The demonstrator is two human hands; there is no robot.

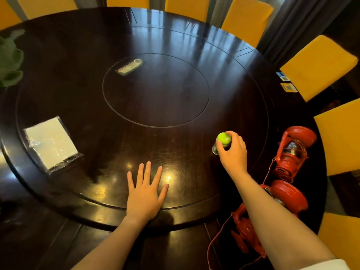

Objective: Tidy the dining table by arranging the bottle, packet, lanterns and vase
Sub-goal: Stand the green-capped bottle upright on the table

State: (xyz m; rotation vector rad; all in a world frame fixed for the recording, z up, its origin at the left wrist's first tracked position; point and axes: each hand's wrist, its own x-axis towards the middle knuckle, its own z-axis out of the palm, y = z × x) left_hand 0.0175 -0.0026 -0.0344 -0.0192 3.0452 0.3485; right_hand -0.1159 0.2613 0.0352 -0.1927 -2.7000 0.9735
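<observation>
- Early going by the look of it: the things lie scattered round the table (78, 61), nothing grouped yet.
- Right hand (232, 151) is on the bottle (222, 142), right of centre in the frame, fingers curled round its green cap from above — a closed grip near the top. Whether the base rests on the wood or is just off it, I cannot tell.
- Left hand (145, 189) lies flat at lower centre, fingers spread wide, palm down on the near part of the tabletop. It holds nothing.
- Packet (51, 142) sits at the left edge of the frame, white in clear wrap, well apart from both hands.
- Two red lanterns at lower right: one (292, 151) on its side just right of the bottle hand, the other (259, 221) nearer, partly behind the right forearm. Both tipped over, not upright.
- Greenery (9, 59) at upper left is blurred; likely the vase's, but the vase itself I can't make out.
- A small flat item (129, 67) lies on the inner disc, above centre.
- Left to do, I judge: place the bottle, stand the lanterns, gather packet and vase.
</observation>
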